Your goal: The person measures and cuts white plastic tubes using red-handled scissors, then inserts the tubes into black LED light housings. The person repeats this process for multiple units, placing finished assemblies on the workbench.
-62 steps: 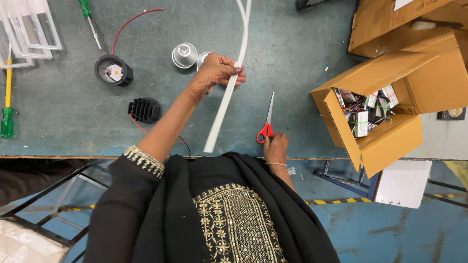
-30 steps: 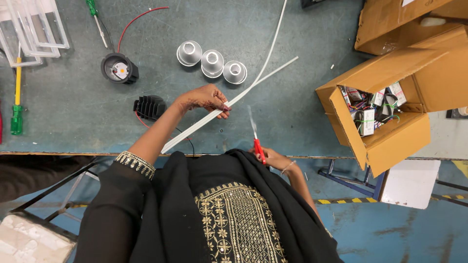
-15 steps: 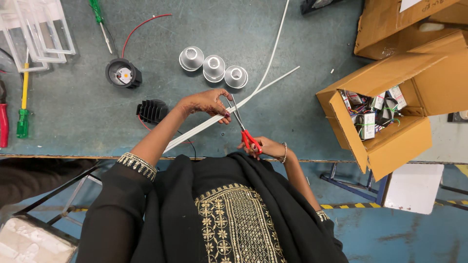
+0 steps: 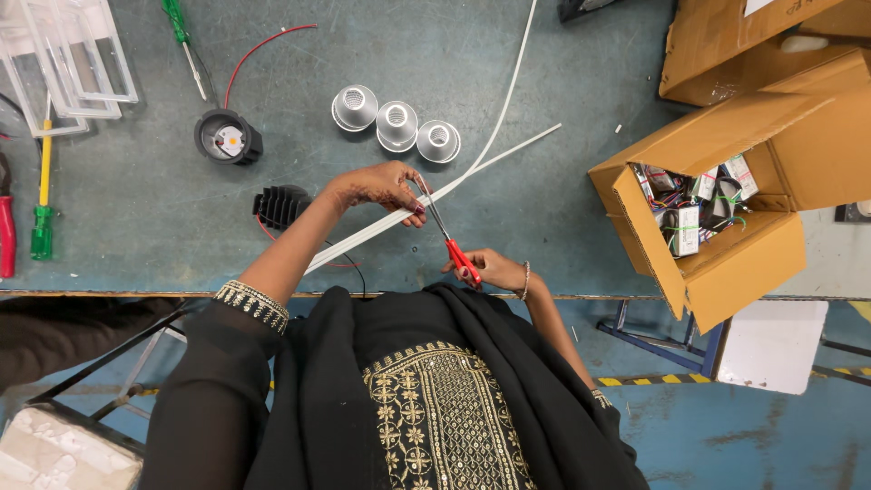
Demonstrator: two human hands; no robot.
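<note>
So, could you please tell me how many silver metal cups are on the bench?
3, touching in a row on the bench beyond the left hand: left cup, middle cup, right cup. None look hidden.

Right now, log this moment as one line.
left hand: holds white tubing | right hand: red-handled scissors, blades at tubing

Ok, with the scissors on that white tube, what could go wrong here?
The scissors blades meet the white tube right beside the left hand fingertips, so a nick seems possible. The tube's long free end lies close to the three silver reflector cups and might knock them if it springs. The right hand works at the table edge, so a cut piece could drop off.
</note>
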